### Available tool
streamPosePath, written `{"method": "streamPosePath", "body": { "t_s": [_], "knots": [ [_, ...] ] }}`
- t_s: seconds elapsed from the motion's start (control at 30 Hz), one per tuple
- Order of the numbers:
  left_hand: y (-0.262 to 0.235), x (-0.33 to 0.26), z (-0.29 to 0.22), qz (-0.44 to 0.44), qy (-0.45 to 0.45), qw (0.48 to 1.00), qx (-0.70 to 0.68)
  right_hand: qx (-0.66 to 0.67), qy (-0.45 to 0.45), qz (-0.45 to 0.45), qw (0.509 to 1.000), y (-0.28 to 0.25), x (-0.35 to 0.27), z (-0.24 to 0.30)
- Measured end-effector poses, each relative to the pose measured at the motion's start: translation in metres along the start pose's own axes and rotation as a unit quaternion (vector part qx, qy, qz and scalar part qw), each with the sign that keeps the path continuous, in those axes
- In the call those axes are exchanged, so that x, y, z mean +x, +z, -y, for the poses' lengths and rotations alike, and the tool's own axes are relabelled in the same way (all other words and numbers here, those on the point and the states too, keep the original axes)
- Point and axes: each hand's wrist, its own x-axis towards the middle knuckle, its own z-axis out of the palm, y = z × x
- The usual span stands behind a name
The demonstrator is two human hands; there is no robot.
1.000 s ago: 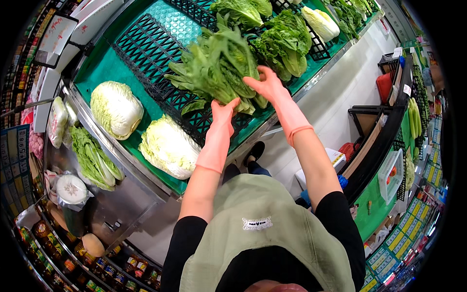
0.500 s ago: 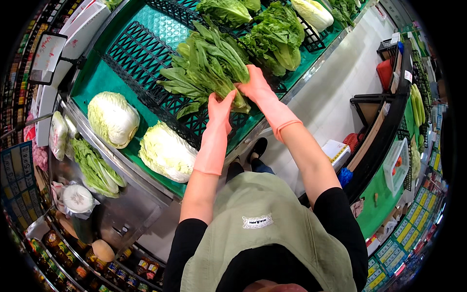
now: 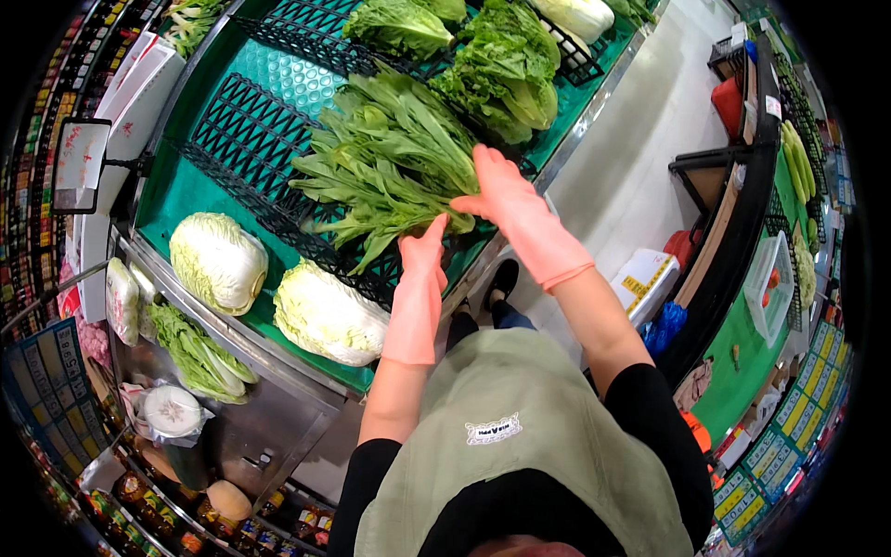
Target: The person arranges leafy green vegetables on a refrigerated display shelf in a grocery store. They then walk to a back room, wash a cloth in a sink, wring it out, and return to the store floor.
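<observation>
A loose bunch of long-leaf lettuce (image 3: 380, 148) lies across the black plastic crates, its leaves pointing up and left and its stem ends toward me. I wear pink rubber gloves on both hands. My right hand (image 3: 504, 193) grips the stem end from the right, thumb over the stems and fingers along their side. My left hand (image 3: 423, 255) is closed at the lower stems, its fingers partly hidden by leaves. To the left of my left hand are two Chinese cabbages, one whole head (image 3: 218, 263) and one paler head (image 3: 331, 313).
Green lettuce heads (image 3: 501, 70) fill the crate beyond the bunch. A black lattice crate (image 3: 251, 139) sits left of it on the green display. The metal display edge (image 3: 594, 107) runs along the right. A sign holder (image 3: 82, 165) stands at the left, above a metal side counter (image 3: 278, 408).
The lettuce bunch has come down flatter onto the crates and its leaves spread wider. Both hands have moved slightly lower in the view, still at the stem end.
</observation>
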Motion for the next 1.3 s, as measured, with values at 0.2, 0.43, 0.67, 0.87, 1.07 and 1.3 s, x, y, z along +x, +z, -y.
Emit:
{"method": "streamPosePath", "body": {
  "t_s": [0.2, 0.43, 0.67, 0.87, 1.07, 1.3],
  "knots": [
    [-0.020, -0.003, -0.020, 0.111, -0.003, 0.987, -0.119, 0.303, 0.050, 0.235, 0.922, 0.026, 0.040, -0.060],
    [-0.008, 0.008, -0.017, 0.092, 0.071, 0.978, -0.175, 0.407, -0.005, 0.148, 0.901, 0.039, 0.061, -0.089],
    [0.004, -0.017, -0.051, 0.112, 0.074, 0.949, -0.286, 0.479, -0.118, 0.241, 0.836, 0.042, 0.057, -0.070],
    [-0.028, -0.033, -0.041, 0.055, 0.193, 0.946, -0.253, 0.531, -0.183, 0.265, 0.784, 0.032, 0.019, -0.023],
    [-0.059, -0.019, -0.050, -0.067, 0.156, 0.957, -0.234, 0.418, -0.096, 0.298, 0.853, 0.033, 0.041, 0.022],
    [-0.084, -0.015, -0.055, -0.032, 0.063, 0.977, -0.201, 0.343, -0.070, 0.006, 0.937, 0.031, 0.071, 0.030]
  ]
}}
